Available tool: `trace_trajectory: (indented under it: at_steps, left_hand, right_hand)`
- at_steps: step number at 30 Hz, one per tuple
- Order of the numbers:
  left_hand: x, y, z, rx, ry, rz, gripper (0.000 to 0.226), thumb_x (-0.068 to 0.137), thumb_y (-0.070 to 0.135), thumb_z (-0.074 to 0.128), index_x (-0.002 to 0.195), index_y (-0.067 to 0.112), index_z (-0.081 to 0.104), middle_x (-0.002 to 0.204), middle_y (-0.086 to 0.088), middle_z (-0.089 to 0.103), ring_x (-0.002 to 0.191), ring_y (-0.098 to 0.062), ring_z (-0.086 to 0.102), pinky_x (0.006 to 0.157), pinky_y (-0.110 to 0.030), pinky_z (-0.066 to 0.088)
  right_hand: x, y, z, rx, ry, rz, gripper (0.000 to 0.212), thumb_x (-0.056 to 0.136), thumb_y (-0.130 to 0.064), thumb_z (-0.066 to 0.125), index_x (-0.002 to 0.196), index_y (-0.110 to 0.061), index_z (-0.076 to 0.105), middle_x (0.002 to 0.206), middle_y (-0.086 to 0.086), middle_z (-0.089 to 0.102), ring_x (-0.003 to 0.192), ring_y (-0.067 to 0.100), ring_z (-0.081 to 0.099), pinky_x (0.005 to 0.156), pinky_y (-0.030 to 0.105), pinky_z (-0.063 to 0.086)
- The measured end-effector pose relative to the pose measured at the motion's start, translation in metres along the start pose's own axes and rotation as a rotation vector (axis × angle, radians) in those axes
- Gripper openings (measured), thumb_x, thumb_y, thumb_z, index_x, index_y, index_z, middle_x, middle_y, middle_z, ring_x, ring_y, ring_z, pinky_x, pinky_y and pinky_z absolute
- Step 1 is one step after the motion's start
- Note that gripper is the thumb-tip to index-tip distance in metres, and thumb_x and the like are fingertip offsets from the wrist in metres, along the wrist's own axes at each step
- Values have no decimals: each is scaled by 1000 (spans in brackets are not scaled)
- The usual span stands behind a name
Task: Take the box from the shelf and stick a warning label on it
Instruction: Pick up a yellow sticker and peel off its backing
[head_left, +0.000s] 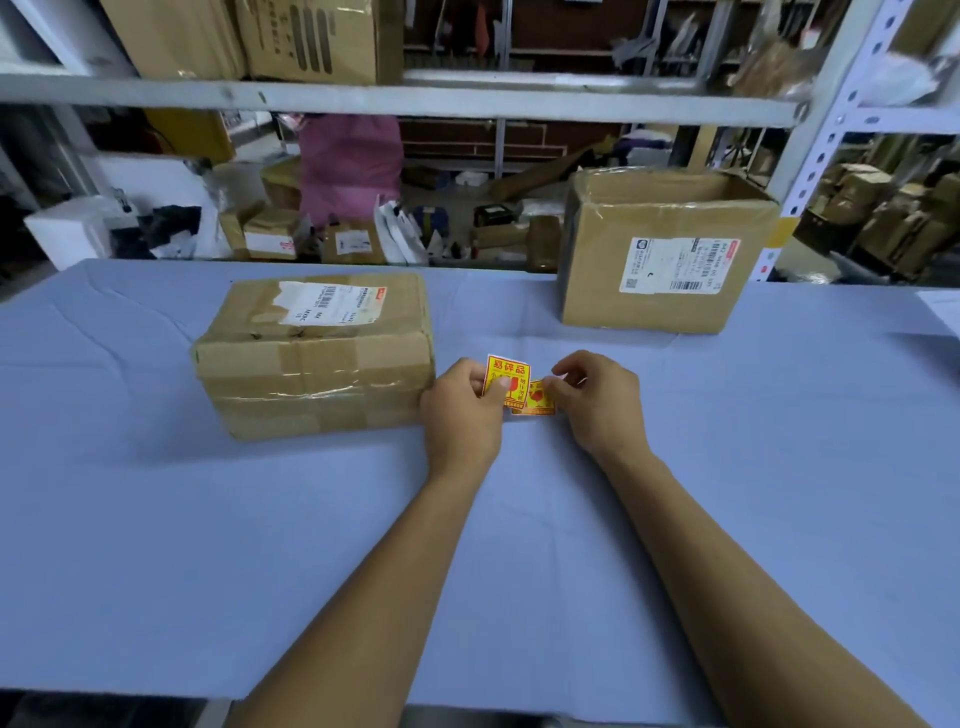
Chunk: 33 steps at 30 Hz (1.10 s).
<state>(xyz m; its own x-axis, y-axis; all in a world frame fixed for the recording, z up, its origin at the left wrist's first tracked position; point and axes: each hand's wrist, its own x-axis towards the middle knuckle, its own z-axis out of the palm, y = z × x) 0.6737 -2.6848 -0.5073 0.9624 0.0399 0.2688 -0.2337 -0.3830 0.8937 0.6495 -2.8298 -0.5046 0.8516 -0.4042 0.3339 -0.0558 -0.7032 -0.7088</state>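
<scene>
A taped cardboard box (317, 358) with a white shipping label lies on the blue-covered table (156, 519), left of my hands. My left hand (462, 410) pinches a yellow warning label with red print (509, 370), thumb on its face. My right hand (597, 400) pinches a second yellow and red label (535, 402), which sits lower and partly behind the first. Both hands are just right of the box's near corner, above the table.
A taller cardboard box (665, 254) with a shipping label stands at the back right of the table. A metal shelf beam (405, 98) runs overhead with boxes on it. Behind the table lie several small parcels (270, 234). A perforated shelf upright (831, 130) rises at right.
</scene>
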Motion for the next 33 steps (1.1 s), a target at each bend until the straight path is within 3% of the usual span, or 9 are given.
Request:
trace_trajectory:
  at_steps: [3,7,12,15,23,26,29,31,33]
  left_hand:
    - [-13,3,-17,-217,-71,-49,8,88,12,68,82,11,64,65,2,65,49,-3,58,53,-20,46]
    - [-47,4,-55,-306,-133,-85,5,91,8,63,88,5,65,60,1,60,43,2,53,46,-14,41]
    - [-76,-12,-116,-253,-46,-77,9,88,15,69,84,7,68,67,-6,70,54,-11,60,56,-24,48]
    - [-86,-22,-140,-240,-61,-64,10,86,10,69,80,6,63,72,-11,72,61,-15,66,62,-29,52]
    - [-95,-25,-143,-38,-112,-21,14,88,22,67,79,14,60,76,-6,71,77,-25,70,67,-42,54]
    - [-94,-25,-144,-33,-83,-36,12,88,22,68,81,14,61,78,-5,71,77,-24,70,66,-39,54]
    - [-94,-21,-145,-34,-45,-26,19,83,23,73,96,22,59,91,-1,66,78,-21,62,63,-24,49]
    - [-96,-19,-144,58,20,14,38,81,25,75,113,25,55,106,2,54,85,-15,52,69,-22,43]
    - [-101,-16,-145,194,79,123,33,84,24,72,113,24,57,107,2,48,87,-9,47,72,-24,43]
  right_hand:
    - [-27,-16,-9,149,27,-23,20,94,-23,61,76,-16,68,67,-6,64,64,9,54,64,25,39]
    - [-77,-51,-6,445,-112,4,28,96,-19,59,72,-8,65,55,-7,59,52,4,51,58,23,41]
    - [-123,-84,17,552,-211,-13,14,91,-10,65,77,-12,67,54,-9,61,53,3,54,57,20,43]
    - [-141,-98,24,542,-328,-58,19,95,-11,60,79,-16,69,58,-10,65,52,6,59,55,18,44]
    - [-138,-98,16,595,-379,37,22,94,-8,55,76,-6,67,56,-2,61,47,12,51,46,22,41]
    - [-139,-99,17,601,-385,33,20,92,-7,57,74,-9,67,58,3,61,49,14,51,46,23,42]
    - [-138,-97,21,556,-356,25,21,93,-5,58,74,-11,66,56,-3,63,46,11,54,48,25,45]
    - [-136,-95,23,567,-329,44,19,93,-6,59,76,-9,66,59,0,65,46,14,55,49,27,46]
    - [-136,-94,23,580,-321,52,18,93,-6,59,77,-9,66,60,1,66,47,15,56,50,27,47]
